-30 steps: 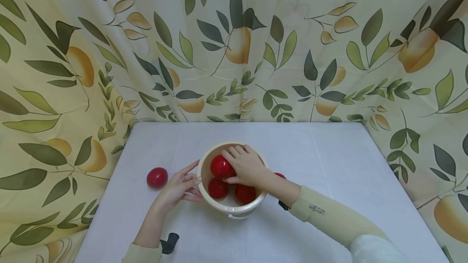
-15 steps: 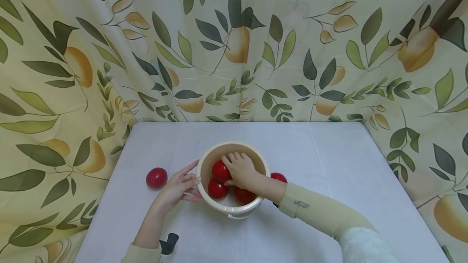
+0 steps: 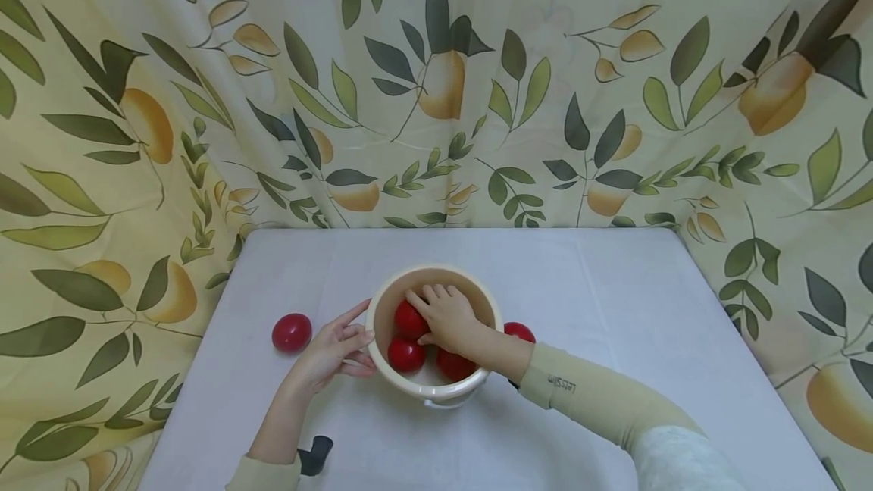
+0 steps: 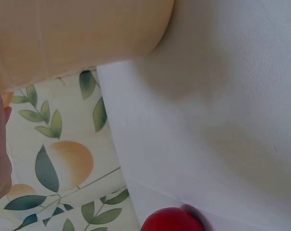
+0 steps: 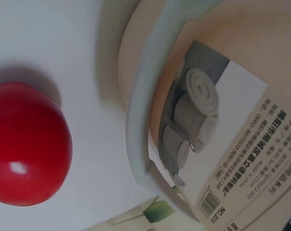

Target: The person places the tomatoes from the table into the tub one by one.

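Note:
A cream plastic bucket stands mid-table with several round red fruits in it, such as the front-left fruit; their exact kind is unclear. My left hand holds the bucket's left side, thumb at the rim and fingers against the outer wall. My right hand reaches inside, its thumb and forefinger around the upper red fruit. The hand hides part of that fruit. A pale handle and a printed label show on the bucket in the right wrist view.
One loose red fruit lies on the white-covered table left of the bucket. Another red fruit is to its right, partly behind my right forearm. A leaf-and-fruit patterned curtain hangs beyond the table.
My right hand has gone lower into the bucket with the upper red fruit, then stayed nearly still. The red fruit on the right has come more into view. My left hand has hardly moved.

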